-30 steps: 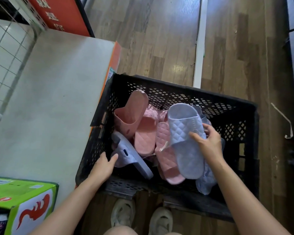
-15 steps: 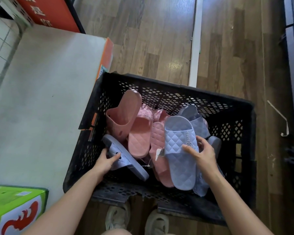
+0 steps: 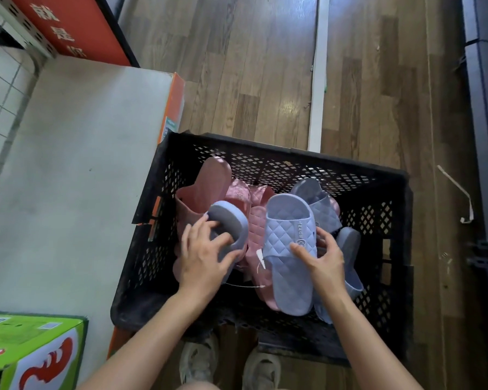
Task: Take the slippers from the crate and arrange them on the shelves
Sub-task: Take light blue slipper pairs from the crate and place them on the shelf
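Mid-pickup: our left hand (image 3: pixel 203 258) grips the tilted slipper (image 3: pixel 231 220), our right hand (image 3: pixel 326 258) pinches the quilted slipper (image 3: pixel 289 237); next we likely lift both from the crate (image 3: pixel 265 149) below.

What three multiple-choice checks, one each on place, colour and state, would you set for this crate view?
1. Where do the pink slippers lie?
A. in the black crate
B. on the white surface
C. on the floor

2. What colour is the quilted slipper held by the right hand?
A. pink
B. pale blue
C. green

3. What is the left hand doing?
A. resting on the crate rim
B. hanging empty
C. gripping a blue slipper

Key: 1 A, they sit inside the mesh walls; 2 B, its quilted strap shows pale blue; 3 C, the fingers curl over its sole.
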`<state>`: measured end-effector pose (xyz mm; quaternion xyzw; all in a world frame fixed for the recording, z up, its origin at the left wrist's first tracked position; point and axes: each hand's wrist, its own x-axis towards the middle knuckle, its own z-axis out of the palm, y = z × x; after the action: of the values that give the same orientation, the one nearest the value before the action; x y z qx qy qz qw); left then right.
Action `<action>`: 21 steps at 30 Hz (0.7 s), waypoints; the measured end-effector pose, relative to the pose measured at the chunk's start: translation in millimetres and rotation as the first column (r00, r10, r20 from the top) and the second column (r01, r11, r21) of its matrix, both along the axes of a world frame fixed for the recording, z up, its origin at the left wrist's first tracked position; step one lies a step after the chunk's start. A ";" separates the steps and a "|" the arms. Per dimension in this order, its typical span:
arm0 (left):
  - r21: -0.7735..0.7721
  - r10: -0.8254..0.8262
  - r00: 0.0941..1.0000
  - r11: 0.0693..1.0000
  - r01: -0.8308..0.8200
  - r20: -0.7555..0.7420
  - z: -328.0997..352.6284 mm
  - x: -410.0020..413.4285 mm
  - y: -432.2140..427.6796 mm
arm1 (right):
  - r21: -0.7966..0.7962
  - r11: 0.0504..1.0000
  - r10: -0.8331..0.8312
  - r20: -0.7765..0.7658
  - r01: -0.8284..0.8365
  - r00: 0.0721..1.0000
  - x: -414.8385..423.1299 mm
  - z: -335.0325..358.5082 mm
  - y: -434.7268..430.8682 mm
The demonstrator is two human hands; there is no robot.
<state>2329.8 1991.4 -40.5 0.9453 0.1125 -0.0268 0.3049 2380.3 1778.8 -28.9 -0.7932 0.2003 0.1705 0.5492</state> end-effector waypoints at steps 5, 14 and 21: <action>-0.026 -0.194 0.980 0.981 0.193 -0.042 -5.2 32.6 -23.2 | -0.056 0.994 -0.093 0.057 0.096 0.994 0.9 11.8 -17.0; -0.189 -0.145 0.939 0.978 0.088 -0.312 -41.4 39.3 -19.3 | -0.147 0.980 -0.137 0.002 0.136 0.991 -3.5 -8.6 -43.2; -0.361 -0.116 0.812 0.925 -0.122 -0.572 -52.3 52.8 6.0 | -0.114 0.980 -0.170 -0.047 0.163 0.984 -11.6 -21.6 -40.6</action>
<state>2382.6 1997.4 -92.8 0.8134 0.1946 -0.3359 0.4332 2368.7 1738.2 -50.5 -0.7975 0.2906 0.1352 0.5112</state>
